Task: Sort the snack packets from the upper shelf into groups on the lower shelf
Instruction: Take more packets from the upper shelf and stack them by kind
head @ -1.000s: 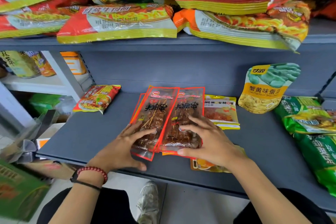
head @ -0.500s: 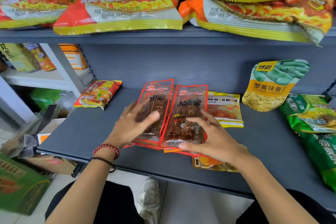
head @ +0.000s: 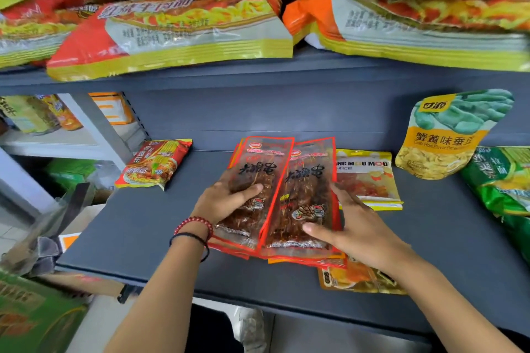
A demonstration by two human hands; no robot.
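Currently our left hand [head: 223, 203] grips skewer packets [head: 301, 189] at 9 o'clock edge; right hand [head: 355, 233] grips 3 o'clock edge, on lower shelf [head: 143, 223].

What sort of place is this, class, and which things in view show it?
Probably a small shop or its stockroom: big noodle packets are piled on the grey upper shelf, skewer packets and a bean pouch sit on the lower shelf, and more stocked shelves stand at left.
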